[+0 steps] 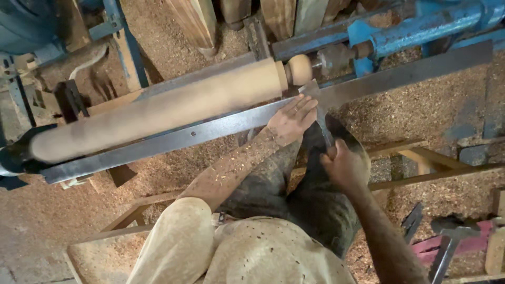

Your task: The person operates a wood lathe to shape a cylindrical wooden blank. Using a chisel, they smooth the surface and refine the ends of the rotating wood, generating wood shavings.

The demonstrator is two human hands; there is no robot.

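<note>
The fingers [304,108] of the left hand [291,122] lie flat and spread, pressing the blade of a chisel [320,113] down on a long steel tool rest [210,129]. The right hand [344,167] is closed in a fist around the chisel's handle, lower and nearer the body.

Head view, looking down: a long, pale wooden spindle [158,113] is mounted in a lathe and runs diagonally from lower left to upper right. Its surface is blurred, so it appears to be spinning. At its right end is a rounded knob [300,68], separated from the main cylinder by a narrow groove. The chisel's wide tip meets the wood just beside that groove. A blue tailstock [415,29] holds the knob end. Sawdust [400,105] covers the floor, and shavings cling to the person's left forearm and clothing.

To do this cut well, I judge the blade should stay firmly seated on the rest, with the left hand steadying it and the right hand steering the handle slowly, taking light passes so the edge does not catch.
</note>
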